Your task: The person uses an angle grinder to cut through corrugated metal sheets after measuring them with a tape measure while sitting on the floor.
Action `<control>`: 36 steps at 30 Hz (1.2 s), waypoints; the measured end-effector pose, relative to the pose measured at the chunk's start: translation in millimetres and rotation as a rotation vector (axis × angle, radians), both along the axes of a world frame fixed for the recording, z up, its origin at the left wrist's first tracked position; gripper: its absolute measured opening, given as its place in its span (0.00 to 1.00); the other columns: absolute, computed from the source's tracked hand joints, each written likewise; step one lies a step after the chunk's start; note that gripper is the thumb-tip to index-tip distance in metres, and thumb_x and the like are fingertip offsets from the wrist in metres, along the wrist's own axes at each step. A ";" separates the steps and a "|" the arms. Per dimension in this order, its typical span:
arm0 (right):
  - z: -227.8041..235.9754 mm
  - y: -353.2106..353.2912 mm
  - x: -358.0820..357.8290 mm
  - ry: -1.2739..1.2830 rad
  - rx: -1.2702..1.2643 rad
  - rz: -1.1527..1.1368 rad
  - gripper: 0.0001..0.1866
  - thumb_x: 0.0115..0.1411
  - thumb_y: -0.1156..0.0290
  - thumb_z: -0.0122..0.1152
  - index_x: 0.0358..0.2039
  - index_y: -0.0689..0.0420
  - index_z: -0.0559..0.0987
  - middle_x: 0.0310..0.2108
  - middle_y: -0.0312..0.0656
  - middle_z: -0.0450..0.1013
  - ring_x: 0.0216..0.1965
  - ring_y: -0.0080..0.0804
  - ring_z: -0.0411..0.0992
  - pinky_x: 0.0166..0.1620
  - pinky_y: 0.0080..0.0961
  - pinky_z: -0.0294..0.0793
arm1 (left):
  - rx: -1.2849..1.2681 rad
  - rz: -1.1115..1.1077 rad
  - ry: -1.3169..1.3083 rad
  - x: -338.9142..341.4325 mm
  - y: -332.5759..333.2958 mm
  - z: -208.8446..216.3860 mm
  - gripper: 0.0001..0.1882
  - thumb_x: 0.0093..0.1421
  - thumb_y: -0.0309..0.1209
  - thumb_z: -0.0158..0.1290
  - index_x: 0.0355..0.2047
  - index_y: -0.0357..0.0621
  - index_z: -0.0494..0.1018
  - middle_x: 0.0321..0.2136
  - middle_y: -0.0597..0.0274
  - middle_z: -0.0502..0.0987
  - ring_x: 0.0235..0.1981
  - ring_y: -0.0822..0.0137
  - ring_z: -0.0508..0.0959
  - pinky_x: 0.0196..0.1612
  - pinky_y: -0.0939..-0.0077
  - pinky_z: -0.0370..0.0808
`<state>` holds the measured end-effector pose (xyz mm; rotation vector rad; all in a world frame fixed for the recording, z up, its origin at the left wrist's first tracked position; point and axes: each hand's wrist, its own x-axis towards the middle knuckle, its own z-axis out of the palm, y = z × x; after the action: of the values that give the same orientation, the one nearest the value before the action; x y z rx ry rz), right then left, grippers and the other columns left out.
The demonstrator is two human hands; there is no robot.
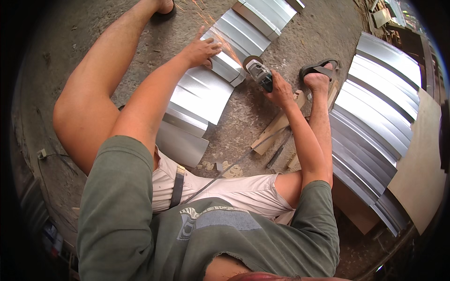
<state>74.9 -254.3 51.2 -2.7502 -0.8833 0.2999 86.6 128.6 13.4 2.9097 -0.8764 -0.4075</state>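
My right hand point(281, 92) is closed around the body of an angle grinder point(259, 74). The grinder's round disc point(253, 61) meets the right edge of a ribbed, shiny metal sheet point(199, 95) on the floor. Orange sparks point(220, 40) fly from the disc across the sheet toward the upper left. My left hand point(202, 50) lies on the raised rib of the sheet, left of the disc, with its fingers apart. A grey cord point(229, 165) passes over my lap toward my right forearm.
More ribbed metal sheets point(370, 105) lie stacked at the right, beside a tan board point(419, 164). Wooden pieces point(274, 129) and a dark-handled tool point(278, 151) lie on the concrete floor point(225, 145) by my right leg. My sandalled right foot point(318, 75) is close to the grinder.
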 end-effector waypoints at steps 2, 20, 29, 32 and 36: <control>2.5 3.9 0.1 0.006 0.019 0.001 0.46 0.45 0.68 0.79 0.63 0.58 0.63 0.49 0.50 0.74 0.49 0.53 0.77 0.49 0.44 0.78 | 0.050 -0.001 0.028 1.4 0.0 -0.3 0.39 0.53 0.50 0.66 0.65 0.60 0.70 0.68 0.74 0.67 0.69 0.65 0.65 0.75 0.31 0.32; -0.6 5.0 3.6 -0.020 0.053 0.026 0.44 0.48 0.66 0.78 0.63 0.57 0.64 0.48 0.51 0.75 0.48 0.53 0.77 0.48 0.44 0.79 | 0.044 0.004 0.036 1.1 -2.4 7.3 0.39 0.53 0.51 0.65 0.65 0.61 0.70 0.66 0.72 0.69 0.69 0.64 0.65 0.75 0.32 0.31; 1.6 8.2 3.5 -0.026 0.048 0.030 0.44 0.49 0.65 0.78 0.63 0.57 0.64 0.48 0.51 0.75 0.48 0.52 0.77 0.48 0.43 0.79 | -0.004 0.009 -0.007 -2.8 1.3 0.4 0.40 0.54 0.51 0.65 0.67 0.60 0.69 0.66 0.73 0.70 0.69 0.64 0.65 0.75 0.31 0.32; 1.4 7.7 3.4 -0.039 0.062 0.034 0.44 0.48 0.65 0.78 0.63 0.57 0.64 0.49 0.51 0.75 0.48 0.52 0.77 0.48 0.43 0.79 | 0.022 -0.009 -0.016 -1.7 -1.1 2.1 0.40 0.55 0.50 0.65 0.67 0.59 0.68 0.66 0.72 0.70 0.69 0.63 0.66 0.75 0.30 0.33; 0.7 7.0 5.6 -0.023 0.048 0.049 0.44 0.47 0.65 0.78 0.63 0.58 0.64 0.48 0.51 0.75 0.48 0.53 0.77 0.48 0.43 0.79 | -0.027 -0.008 -0.047 -2.8 3.5 -4.2 0.39 0.54 0.50 0.65 0.66 0.59 0.69 0.66 0.71 0.70 0.69 0.63 0.67 0.74 0.29 0.33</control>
<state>80.5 -247.3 51.9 -2.6960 -0.9522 0.2534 83.7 132.1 9.2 2.9038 -0.8924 -0.3267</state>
